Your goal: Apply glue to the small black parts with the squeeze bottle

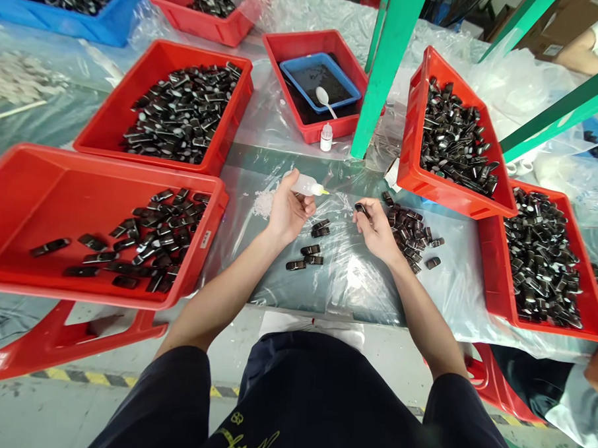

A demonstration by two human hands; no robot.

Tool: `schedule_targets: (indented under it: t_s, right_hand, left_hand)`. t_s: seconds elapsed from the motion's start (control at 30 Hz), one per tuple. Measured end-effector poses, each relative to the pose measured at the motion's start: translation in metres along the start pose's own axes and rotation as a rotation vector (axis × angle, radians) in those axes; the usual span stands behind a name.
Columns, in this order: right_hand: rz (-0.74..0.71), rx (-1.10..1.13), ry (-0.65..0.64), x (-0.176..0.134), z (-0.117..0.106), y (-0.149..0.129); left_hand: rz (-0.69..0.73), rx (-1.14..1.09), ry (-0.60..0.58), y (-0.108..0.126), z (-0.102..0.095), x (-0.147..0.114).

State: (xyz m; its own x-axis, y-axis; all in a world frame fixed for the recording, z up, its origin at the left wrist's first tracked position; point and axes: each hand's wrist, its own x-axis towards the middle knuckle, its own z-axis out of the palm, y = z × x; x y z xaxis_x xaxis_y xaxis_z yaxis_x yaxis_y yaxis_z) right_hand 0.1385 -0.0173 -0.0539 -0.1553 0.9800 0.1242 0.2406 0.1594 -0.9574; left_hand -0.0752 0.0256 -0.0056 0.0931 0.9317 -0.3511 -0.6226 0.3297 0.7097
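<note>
My left hand (290, 214) is wrapped round a white squeeze bottle (305, 184) whose yellowish tip points right. In my right hand (376, 231), a small glossy black part (362, 208) is pinched between thumb and fingers. The bottle tip and the part are apart. Between and below my hands, several similar black parts (312, 250) lie on the plastic-covered table (346, 285). A heap of the same parts (412, 232) sits just right of my right hand. Small whitish bits (264, 204) are scattered by my left hand.
Red bins of black parts stand at left (103, 169), back left (85, 125) and right (411, 156). A blue tray (296, 64) with a white spoon (323, 96), a small bottle (326, 138) and a green post (379, 82) are ahead. Other people's arms show at the right edge.
</note>
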Motion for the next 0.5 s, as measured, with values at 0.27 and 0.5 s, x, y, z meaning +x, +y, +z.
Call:
schedule_targets:
  t_s: [0.27,0.5]
  right_hand:
    - [-0.018,0.248,-0.079,-0.002,0.005,-0.015]
    - [-0.031,0.243,-0.103,-0.003,0.006,-0.017]
  left_hand:
    - [0.044,0.151,-0.041,-0.007,-0.002,0.0]
    - [0.081,0.23,-0.072,-0.012,-0.005,0.001]
